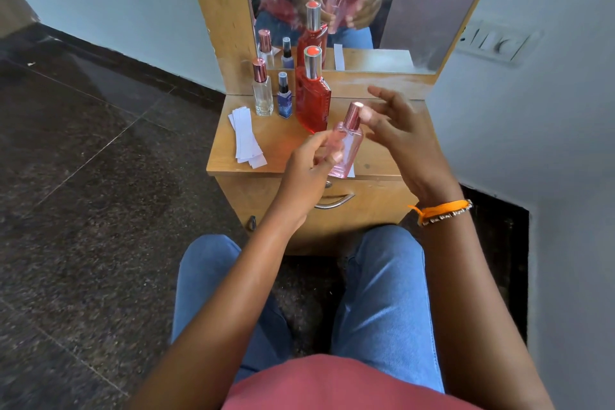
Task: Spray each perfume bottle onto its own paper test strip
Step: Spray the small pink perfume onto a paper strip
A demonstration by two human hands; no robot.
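A pink perfume bottle (347, 146) with a rose-gold top tilts near the front edge of the wooden dressing table (226, 160). My left hand (309, 166) is closed around its lower left side. My right hand (396, 133) hovers just right of the bottle's top with fingers spread and the thumb tip close to the cap; I cannot tell if it touches. A white strip corner (352, 171) shows under the bottle's base. Several paper test strips (248, 141) lie fanned at the table's left. At the back stand a clear bottle (263, 95), a small blue bottle (284, 101) and a tall red bottle (312, 103).
A mirror (416, 10) rises behind the table and repeats the bottles and hands. A drawer with a metal handle (334, 202) sits below the tabletop, my knees close under it. A wall with a switch plate (499, 43) is on the right, dark stone floor on the left.
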